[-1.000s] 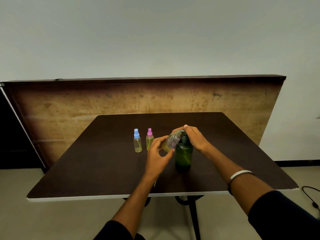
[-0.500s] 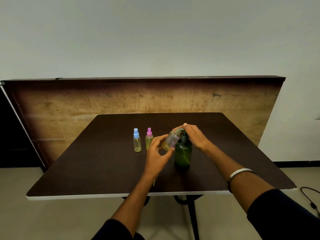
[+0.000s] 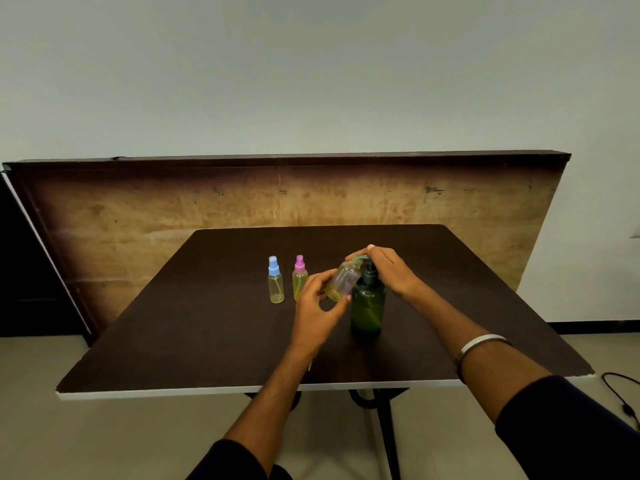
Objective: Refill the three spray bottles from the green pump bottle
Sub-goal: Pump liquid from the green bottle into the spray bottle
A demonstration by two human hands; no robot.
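A green pump bottle (image 3: 367, 306) stands upright near the middle of the dark table (image 3: 194, 327). My right hand (image 3: 388, 271) lies over its pump head, fingers reaching past the nozzle. My left hand (image 3: 317, 306) holds an uncapped clear spray bottle (image 3: 343, 280) tilted, with its open neck up against the pump nozzle. A little yellowish liquid sits in its lower end. Two capped spray bottles stand upright to the left: one with a blue cap (image 3: 275, 285), one with a pink cap (image 3: 299, 282).
A large wooden board (image 3: 138, 209) leans against the wall behind the table. The table's white front edge (image 3: 173, 393) faces me, with a metal leg below. A black cable (image 3: 620, 393) lies on the floor at the right.
Hardly anything differs: the pump head looks slightly higher under my right hand, and the tilted bottle stays at the nozzle.
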